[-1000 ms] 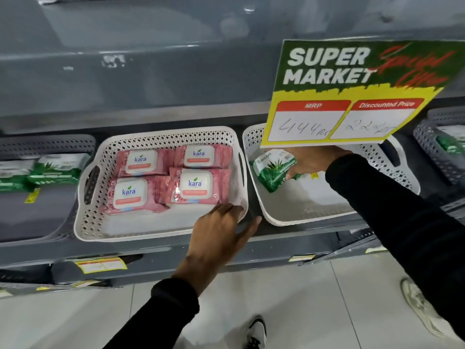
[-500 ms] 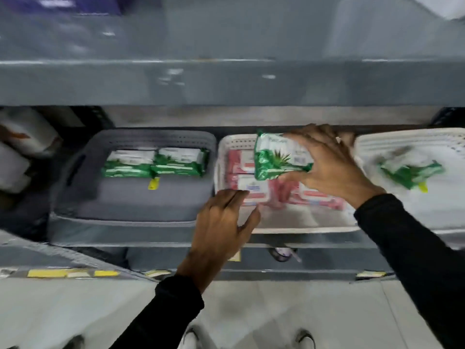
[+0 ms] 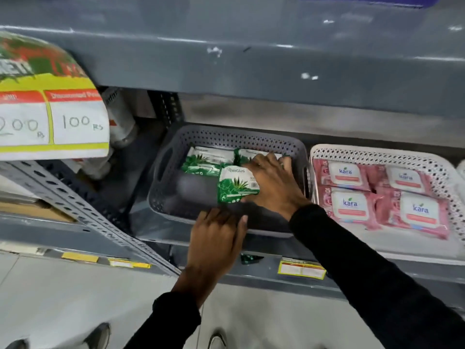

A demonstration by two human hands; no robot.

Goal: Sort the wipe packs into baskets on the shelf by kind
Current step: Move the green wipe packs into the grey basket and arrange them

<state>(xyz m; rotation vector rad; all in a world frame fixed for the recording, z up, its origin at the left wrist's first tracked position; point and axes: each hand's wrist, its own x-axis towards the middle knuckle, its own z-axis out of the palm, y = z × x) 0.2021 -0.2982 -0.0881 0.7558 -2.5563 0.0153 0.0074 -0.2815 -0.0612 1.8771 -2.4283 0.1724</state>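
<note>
A grey basket (image 3: 161, 177) on the shelf holds two green Origami wipe packs (image 3: 206, 159) along its back wall. My right hand (image 3: 274, 182) is inside the basket, shut on a third green wipe pack (image 3: 235, 185), held just in front of those two. My left hand (image 3: 216, 240) rests with spread fingers on the basket's front rim and holds nothing. To the right, a white basket (image 3: 377, 153) contains several pink Kara wipe packs (image 3: 349, 202).
A yellow and green price sign (image 3: 50, 117) hangs at the left from the upper shelf (image 3: 226, 66). A slotted metal upright (image 3: 88, 212) slants across the lower left. Price tags (image 3: 300, 269) stick to the shelf's front edge. The floor and my shoes lie below.
My right hand has carried the green pack leftward, from over the pink basket into the grey basket. The view has swung left with it. My left hand now rests on the grey basket's rim.
</note>
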